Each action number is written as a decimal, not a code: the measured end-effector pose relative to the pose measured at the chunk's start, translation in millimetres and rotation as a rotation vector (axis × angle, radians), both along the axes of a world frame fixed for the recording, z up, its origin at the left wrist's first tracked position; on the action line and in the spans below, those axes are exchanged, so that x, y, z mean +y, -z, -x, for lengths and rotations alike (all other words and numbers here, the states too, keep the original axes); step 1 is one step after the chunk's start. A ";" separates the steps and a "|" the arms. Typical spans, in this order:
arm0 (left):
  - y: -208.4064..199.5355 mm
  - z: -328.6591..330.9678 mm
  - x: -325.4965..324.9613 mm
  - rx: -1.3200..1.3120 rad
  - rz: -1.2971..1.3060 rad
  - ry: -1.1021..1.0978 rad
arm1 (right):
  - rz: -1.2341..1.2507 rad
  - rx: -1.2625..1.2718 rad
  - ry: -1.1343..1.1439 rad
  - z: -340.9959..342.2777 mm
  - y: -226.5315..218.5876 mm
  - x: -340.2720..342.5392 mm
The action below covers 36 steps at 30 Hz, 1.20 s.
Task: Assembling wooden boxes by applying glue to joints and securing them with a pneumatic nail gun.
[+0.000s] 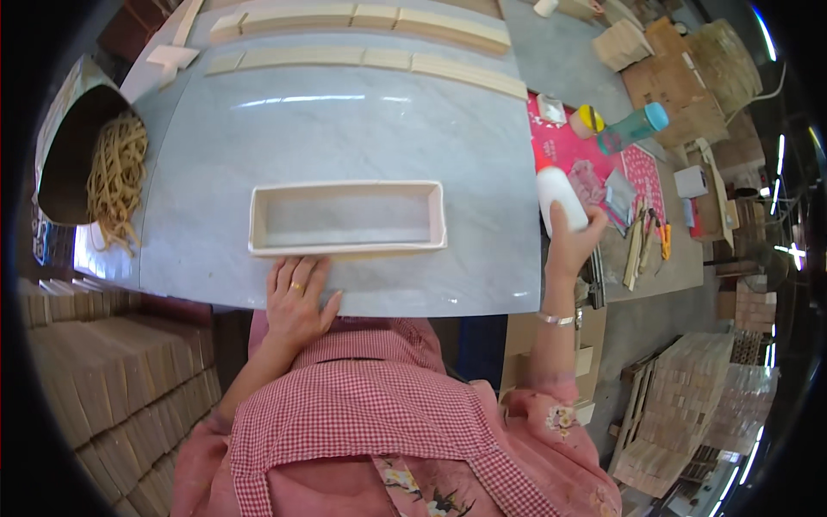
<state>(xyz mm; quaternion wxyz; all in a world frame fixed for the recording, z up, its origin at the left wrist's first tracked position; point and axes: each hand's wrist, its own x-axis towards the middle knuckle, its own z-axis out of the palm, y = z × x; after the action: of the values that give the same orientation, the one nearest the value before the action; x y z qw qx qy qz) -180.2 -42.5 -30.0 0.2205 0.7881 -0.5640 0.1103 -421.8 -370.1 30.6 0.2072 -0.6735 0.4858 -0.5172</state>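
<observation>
On the grey marbled tabletop (215, 138) lies a rectangular frame of pale wood (348, 252), its long sides running left to right. The tabletop shows through its middle. My left hand (297, 297) rests at the table's front edge, fingers stretched out, with the fingertips at or close to the frame's near side. A ring is on one finger. At the table's right edge, my right hand (573, 233) is wrapped round a white plastic bottle (560, 194). The bottle's far end points away from me, beside a patch of red.
Pale wooden strips (327, 58) lie in rows across the far side. A container at left holds tan rubber bands (116, 172). On the right stand a teal bottle (633, 129), a yellow-lidded jar (587, 121) and an orange-handled tool (665, 241). Stacked wooden boards (121, 370) fill the lower left.
</observation>
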 end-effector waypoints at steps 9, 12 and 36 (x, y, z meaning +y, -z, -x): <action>0.7 2.3 0.8 0.009 -0.042 -0.022 | -0.187 0.771 0.113 -2.0 33.3 -194.2; 1.5 0.0 3.2 0.056 -0.013 -0.026 | -0.328 0.985 -0.100 -23.0 12.4 -187.8; -30.9 -132.5 50.1 1.735 0.178 -0.216 | 0.279 1.127 -1.255 -252.6 -28.6 159.2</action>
<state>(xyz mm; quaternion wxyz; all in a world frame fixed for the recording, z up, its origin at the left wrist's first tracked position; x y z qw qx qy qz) -47.7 7.6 0.9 0.6205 0.6228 -0.1090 -0.4638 -169.3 -210.9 59.2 0.0978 -0.9938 -0.0148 0.0503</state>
